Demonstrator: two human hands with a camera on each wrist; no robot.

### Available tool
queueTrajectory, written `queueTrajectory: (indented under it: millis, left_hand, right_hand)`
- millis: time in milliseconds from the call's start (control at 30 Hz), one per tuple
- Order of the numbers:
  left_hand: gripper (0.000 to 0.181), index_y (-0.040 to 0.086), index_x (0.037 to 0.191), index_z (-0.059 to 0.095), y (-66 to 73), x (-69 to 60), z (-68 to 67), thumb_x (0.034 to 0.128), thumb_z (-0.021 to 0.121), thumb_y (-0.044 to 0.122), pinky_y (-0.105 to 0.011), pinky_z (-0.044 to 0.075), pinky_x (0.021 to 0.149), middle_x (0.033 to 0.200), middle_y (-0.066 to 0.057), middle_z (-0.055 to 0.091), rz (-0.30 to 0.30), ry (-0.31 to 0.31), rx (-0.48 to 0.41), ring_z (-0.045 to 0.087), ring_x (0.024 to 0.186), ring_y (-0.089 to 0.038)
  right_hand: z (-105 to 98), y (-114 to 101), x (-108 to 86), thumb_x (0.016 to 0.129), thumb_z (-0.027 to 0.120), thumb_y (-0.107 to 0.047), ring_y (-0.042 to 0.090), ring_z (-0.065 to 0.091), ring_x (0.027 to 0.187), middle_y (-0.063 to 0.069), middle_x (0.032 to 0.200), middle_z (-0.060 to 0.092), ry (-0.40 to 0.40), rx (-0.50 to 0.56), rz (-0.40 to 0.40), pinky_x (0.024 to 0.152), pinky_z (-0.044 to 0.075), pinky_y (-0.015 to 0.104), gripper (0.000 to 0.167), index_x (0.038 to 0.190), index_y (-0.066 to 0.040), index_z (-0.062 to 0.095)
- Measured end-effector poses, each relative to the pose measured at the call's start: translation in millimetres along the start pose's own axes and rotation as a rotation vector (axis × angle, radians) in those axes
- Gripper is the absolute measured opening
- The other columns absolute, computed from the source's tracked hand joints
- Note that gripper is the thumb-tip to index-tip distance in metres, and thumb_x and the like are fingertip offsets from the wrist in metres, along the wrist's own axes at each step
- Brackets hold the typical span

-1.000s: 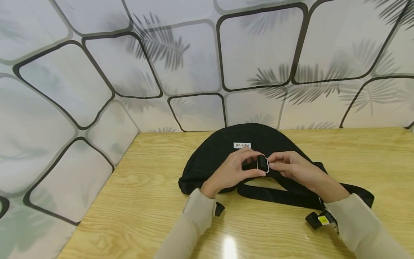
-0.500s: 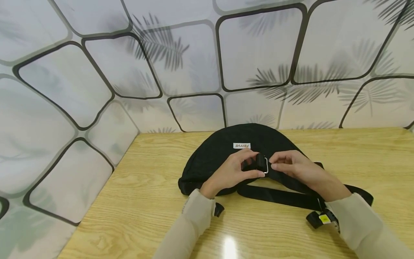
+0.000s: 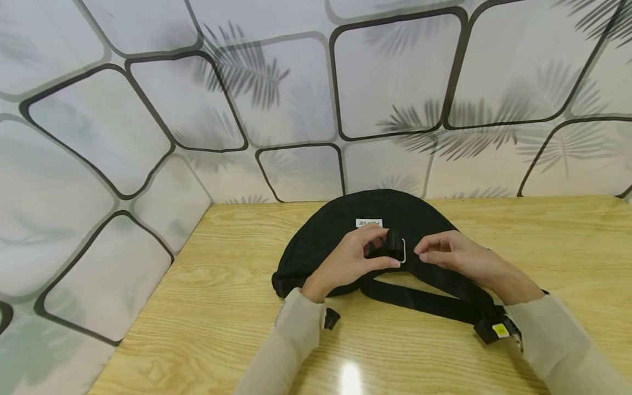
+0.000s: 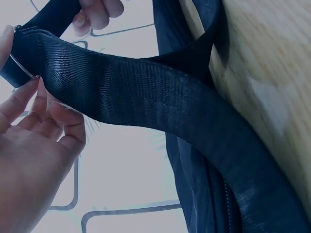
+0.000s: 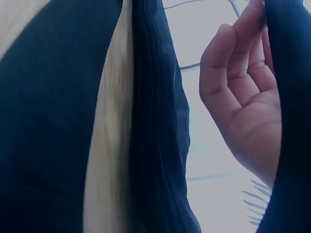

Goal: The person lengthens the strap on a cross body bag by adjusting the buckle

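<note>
A black half-moon bag (image 3: pixel 316 247) with a small white label (image 3: pixel 368 223) lies on the wooden table. Thumb and fingers of my left hand (image 3: pixel 348 260) pinch a metal strap slider (image 3: pixel 404 252) with black webbing folded through it, raised in front of the bag. In the left wrist view the wide strap (image 4: pixel 146 92) curves away from that hold. My right hand (image 3: pixel 459 258) is just right of the slider, apart from it, its bent fingers and thumb pinching the strap. In the right wrist view, webbing (image 5: pixel 301 121) partly hides this hand (image 5: pixel 243 92).
The table (image 3: pixel 212 318) meets a patterned wall covering (image 3: pixel 385 82) at the back and left. Another length of strap (image 3: pixel 419 303) loops across the table in front of the bag. Small black wrist devices show at both cuffs, the right one with a yellow sticker (image 3: pixel 501 330).
My right hand has drawn back rightward from the slider, widening the gap. My left hand has shifted slightly left with the slider. The strap loop beside the right forearm has pulled in.
</note>
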State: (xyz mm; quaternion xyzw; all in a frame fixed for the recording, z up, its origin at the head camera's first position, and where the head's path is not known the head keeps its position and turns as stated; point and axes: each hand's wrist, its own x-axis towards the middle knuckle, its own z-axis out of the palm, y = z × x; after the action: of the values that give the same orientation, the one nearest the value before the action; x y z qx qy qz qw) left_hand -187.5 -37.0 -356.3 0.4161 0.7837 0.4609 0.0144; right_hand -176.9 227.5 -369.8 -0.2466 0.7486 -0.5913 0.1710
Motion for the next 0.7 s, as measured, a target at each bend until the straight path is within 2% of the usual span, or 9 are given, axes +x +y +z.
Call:
queueTrajectory:
  millis: [100,233,333,433,567,700]
  left_hand:
    - [0.035,0.003,0.122,0.067,0.2,-0.2,-1.7,0.0904,0.079,0.011,-0.022,0.043,0.068,0.101,-0.003,0.060,-0.005,-0.005,-0.004,0.053,0.087,-0.007]
    - [0.035,0.003,0.122,0.067,1.4,-0.1,-1.9,0.0909,0.079,0.012,-0.023,0.044,0.069,0.100,-0.004,0.060,-0.005,-0.002,-0.005,0.053,0.086,-0.007]
    - [0.034,0.003,0.121,0.067,1.4,0.4,0.7,0.0904,0.079,0.011,-0.022,0.043,0.068,0.100,-0.003,0.060,-0.014,-0.003,-0.007,0.053,0.086,-0.008]
    - [0.033,0.004,0.120,0.066,1.2,1.4,5.3,0.0906,0.079,0.012,-0.021,0.042,0.068,0.102,-0.003,0.060,-0.030,-0.032,-0.022,0.054,0.086,-0.010]
    - [0.032,0.004,0.119,0.066,1.7,2.2,11.1,0.0913,0.079,0.013,-0.020,0.041,0.068,0.104,-0.003,0.060,-0.050,-0.065,-0.042,0.055,0.087,-0.013]
    - [0.030,0.004,0.118,0.066,1.6,2.4,13.4,0.0916,0.078,0.013,-0.020,0.041,0.068,0.103,-0.002,0.060,-0.073,-0.068,-0.047,0.054,0.086,-0.010]
  right_hand:
    - [-1.0,0.5,-0.4,0.102,0.057,-0.002,0.014,0.045,0.065,-0.008,0.072,0.051,-0.002,-0.009,-0.003,0.057,0.036,0.030,0.014,0.098,-0.007,0.070]
    - [0.2,0.7,0.7,0.102,0.056,0.001,0.011,0.047,0.068,-0.007,0.075,0.056,0.003,0.006,-0.049,0.059,0.038,0.028,0.019,0.097,-0.010,0.070]
    - [2.3,0.3,1.7,0.101,0.054,0.004,0.011,0.049,0.070,-0.006,0.078,0.059,0.008,0.031,-0.089,0.060,0.041,0.026,0.023,0.098,-0.012,0.069]
    - [5.2,-0.8,3.3,0.101,0.053,0.005,0.012,0.052,0.072,-0.004,0.081,0.062,0.010,0.060,-0.112,0.063,0.044,0.025,0.023,0.099,-0.011,0.069]
    - [8.9,-2.9,5.8,0.102,0.051,0.006,0.011,0.060,0.077,-0.001,0.086,0.068,0.007,0.132,-0.122,0.072,0.049,0.023,0.021,0.100,-0.007,0.067]
    - [11.6,-3.9,7.0,0.101,0.049,0.009,0.012,0.064,0.083,0.001,0.090,0.071,0.015,0.233,-0.130,0.078,0.051,0.023,0.021,0.103,-0.007,0.063]
